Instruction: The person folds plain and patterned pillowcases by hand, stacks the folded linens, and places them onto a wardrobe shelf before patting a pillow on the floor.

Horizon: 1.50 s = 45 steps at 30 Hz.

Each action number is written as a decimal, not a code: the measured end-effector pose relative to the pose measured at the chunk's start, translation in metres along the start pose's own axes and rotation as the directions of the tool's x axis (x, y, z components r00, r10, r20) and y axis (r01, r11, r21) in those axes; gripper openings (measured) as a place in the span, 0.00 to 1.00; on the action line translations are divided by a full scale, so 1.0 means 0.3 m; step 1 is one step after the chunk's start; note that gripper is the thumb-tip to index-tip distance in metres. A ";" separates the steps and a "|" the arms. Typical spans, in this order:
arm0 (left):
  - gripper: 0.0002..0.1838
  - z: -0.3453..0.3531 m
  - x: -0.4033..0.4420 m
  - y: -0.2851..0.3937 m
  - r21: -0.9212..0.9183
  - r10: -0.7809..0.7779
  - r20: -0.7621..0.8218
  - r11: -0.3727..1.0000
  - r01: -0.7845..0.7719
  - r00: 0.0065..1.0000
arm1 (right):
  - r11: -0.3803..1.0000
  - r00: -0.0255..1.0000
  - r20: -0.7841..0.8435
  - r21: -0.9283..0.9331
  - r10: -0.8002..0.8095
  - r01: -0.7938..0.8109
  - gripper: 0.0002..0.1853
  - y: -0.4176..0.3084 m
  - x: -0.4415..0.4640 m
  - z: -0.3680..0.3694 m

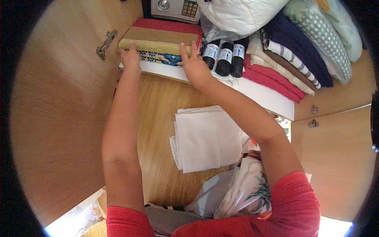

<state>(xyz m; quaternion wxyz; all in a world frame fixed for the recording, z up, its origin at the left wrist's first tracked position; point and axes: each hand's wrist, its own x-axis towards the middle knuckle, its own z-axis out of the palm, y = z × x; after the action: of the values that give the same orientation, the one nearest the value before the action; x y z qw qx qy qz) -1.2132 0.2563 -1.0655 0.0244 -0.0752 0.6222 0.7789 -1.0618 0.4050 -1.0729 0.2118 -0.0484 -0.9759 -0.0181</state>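
A stack of folded cloths lies on the white shelf at the upper left. In it I see a red cloth (pixel 169 26), a brown towel (pixel 164 35), a yellow-green towel (pixel 152 46) and a blue floral cloth (pixel 167 59) beneath. My left hand (pixel 131 61) touches the left front end of the yellow-green towel, fingers stretched out. At its right end rests my right hand (pixel 195 68), fingers apart and pointing up across the towel's front. Neither hand is wrapped around anything. Below the shelf, a folded white cloth (pixel 207 138) lies on a wooden surface.
A safe (pixel 175 10) stands behind the stack. Black rolls (pixel 224 59) with white labels sit right of it, beside piled red towels (pixel 272 79) and a dark blue cloth (pixel 298 47). Cabinet doors flank both sides, the left door (pixel 67 98) close to my left arm.
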 end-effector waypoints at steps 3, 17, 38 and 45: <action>0.41 -0.003 -0.122 -0.100 0.185 0.127 0.137 0.971 -0.151 0.982 | 0.997 0.998 -0.010 -0.046 0.058 -0.058 0.36 -0.010 0.025 0.003; 0.46 -0.373 -1.523 0.183 0.601 -0.631 0.775 0.751 0.274 0.027 | 0.838 0.859 0.199 0.199 0.472 -0.507 0.54 0.021 -1.109 -1.319; 0.32 -0.440 -1.618 0.129 0.271 -0.471 0.820 0.820 0.505 0.325 | -0.620 0.480 0.782 0.614 0.397 -0.488 0.33 0.033 -1.384 -1.206; 0.38 -0.427 -1.011 0.226 0.070 -0.354 0.658 0.908 0.414 0.664 | -0.469 0.648 0.753 0.616 0.115 -0.633 0.33 0.030 -0.702 -0.874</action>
<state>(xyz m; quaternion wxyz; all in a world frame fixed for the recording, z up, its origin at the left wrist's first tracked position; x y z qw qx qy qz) -0.9115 0.1332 -0.9829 0.4016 0.0731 0.5091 0.7577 -0.7624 0.3811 -0.9217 -0.0179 -0.2393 -0.5060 0.8285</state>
